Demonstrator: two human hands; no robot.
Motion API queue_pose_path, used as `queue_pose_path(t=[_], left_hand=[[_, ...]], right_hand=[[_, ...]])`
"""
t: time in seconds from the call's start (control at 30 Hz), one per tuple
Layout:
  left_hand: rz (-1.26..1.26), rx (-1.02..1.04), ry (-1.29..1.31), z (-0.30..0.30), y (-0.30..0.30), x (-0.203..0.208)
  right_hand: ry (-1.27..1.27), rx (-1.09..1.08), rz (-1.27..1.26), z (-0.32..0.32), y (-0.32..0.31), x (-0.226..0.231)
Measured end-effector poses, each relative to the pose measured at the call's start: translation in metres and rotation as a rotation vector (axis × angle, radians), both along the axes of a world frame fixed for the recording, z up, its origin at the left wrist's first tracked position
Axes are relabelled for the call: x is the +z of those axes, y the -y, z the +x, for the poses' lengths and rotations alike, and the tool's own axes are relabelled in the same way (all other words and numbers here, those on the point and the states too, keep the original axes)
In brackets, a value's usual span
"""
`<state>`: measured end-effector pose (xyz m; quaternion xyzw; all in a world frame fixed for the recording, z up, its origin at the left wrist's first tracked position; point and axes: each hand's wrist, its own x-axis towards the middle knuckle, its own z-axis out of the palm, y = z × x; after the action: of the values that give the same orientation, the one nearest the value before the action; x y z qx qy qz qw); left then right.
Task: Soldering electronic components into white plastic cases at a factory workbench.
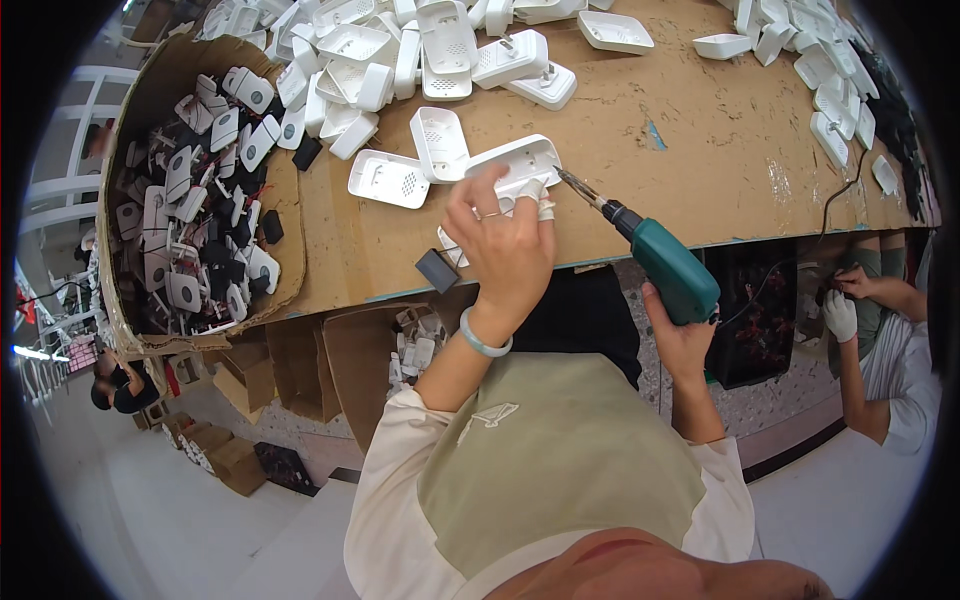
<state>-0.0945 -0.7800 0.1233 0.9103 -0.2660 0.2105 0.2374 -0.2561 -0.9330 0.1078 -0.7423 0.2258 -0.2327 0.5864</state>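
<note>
My left hand [508, 240], with white wraps on some fingers, a ring and a bracelet at the wrist, grips a white plastic housing [525, 155] at the table's near side. Its fingers partly hide the housing. My right hand [682, 338] is closed round the rear of a green electric screwdriver [672, 268]. The tool's bit points up and left, its tip close to the housing's right end; whether they touch I cannot tell. Left of my left hand lie two open white housings [388, 180]. A small dark grey block [437, 270] sits beside my left wrist.
A cardboard box [285, 225] of white and black assembled parts stands at the left. White housings [445, 40] are heaped at the back, more [835, 90] at the far right. A black cable [835, 205] crosses the table's right side. Another person [870, 340] works at the right.
</note>
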Motion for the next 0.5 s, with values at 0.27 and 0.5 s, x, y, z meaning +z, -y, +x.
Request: queue_pose_path(t=[0.27, 0.5], left_hand=[[0.004, 0.006, -0.013, 0.021, 0.001, -0.011], [-0.008, 0.027, -0.061, 0.026, 0.002, -0.007]], right_hand=[[-0.021, 0.095, -0.06, 0.018, 0.003, 0.004], [-0.033, 0.119, -0.141, 0.026, 0.002, 0.003]])
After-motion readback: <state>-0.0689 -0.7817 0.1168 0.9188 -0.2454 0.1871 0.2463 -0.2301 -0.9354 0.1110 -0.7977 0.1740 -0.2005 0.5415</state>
